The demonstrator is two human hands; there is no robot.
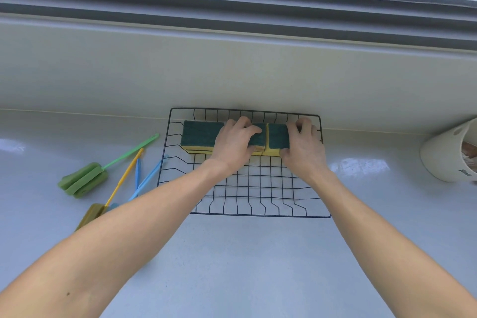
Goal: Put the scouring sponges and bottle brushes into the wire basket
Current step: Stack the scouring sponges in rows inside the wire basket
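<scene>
A black wire basket (pixel 260 215) stands on the pale counter against the back wall. Along its far side lie green-topped yellow scouring sponges in a row: one at the left (pixel 200 134), a middle one (pixel 259 138) and a right one (pixel 278 137). My left hand (pixel 233 146) grips the middle sponge. My right hand (pixel 303 148) holds the right sponge by its right end. Left of the basket, on the counter, lie a green bottle brush (pixel 84 180), a yellow-handled brush (pixel 124 178) and blue-handled brushes (pixel 148 178); my left forearm hides their lower ends.
A white round holder (pixel 445 156) with utensils stands at the right edge of the counter. A raised sill and a window frame run behind the basket. The grey counter (pixel 245 266) stretches towards me.
</scene>
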